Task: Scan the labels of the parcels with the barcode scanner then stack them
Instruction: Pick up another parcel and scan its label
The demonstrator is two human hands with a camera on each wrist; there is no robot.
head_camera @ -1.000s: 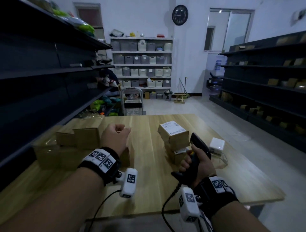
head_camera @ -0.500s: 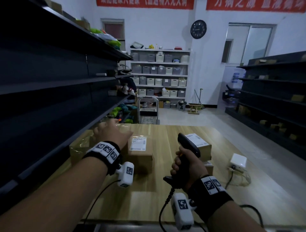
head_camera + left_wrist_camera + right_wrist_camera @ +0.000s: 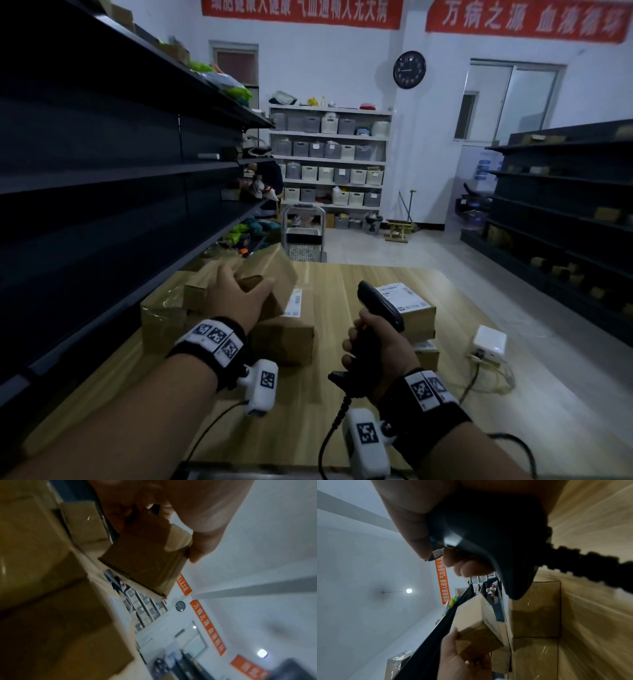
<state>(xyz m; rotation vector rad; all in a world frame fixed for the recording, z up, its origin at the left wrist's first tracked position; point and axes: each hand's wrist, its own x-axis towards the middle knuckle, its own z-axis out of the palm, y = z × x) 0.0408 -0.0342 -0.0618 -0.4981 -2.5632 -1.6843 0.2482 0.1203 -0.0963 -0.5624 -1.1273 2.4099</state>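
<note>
So the left hand (image 3: pixel 239 297) now lifts a small parcel (image 3: pixel 274 274) off the pile, fingers wrapped round it, tilted above the labelled box (image 3: pixel 284 337). Right hand (image 3: pixel 378 346) clenches the barcode scanner (image 3: pixel 380 305) beside the stacked parcels (image 3: pixel 411 308) on the table (image 3: pixel 308 428).

The room is dim with a cold blue cast; one ceiling lamp (image 3: pixel 409 591) glows as a small flared spot. The dark shelving (image 3: pixel 102 178) to the left of the left hand (image 3: pixel 236 294) sinks into near-black, detail lost. Tape on the parcels (image 3: pixel 537 654) beyond the right hand (image 3: pixel 412 520) catches faint glints. Both wrist views smear with motion blur, the hands up close soft and out of focus. Straight lines bow at the edges of the head view
</note>
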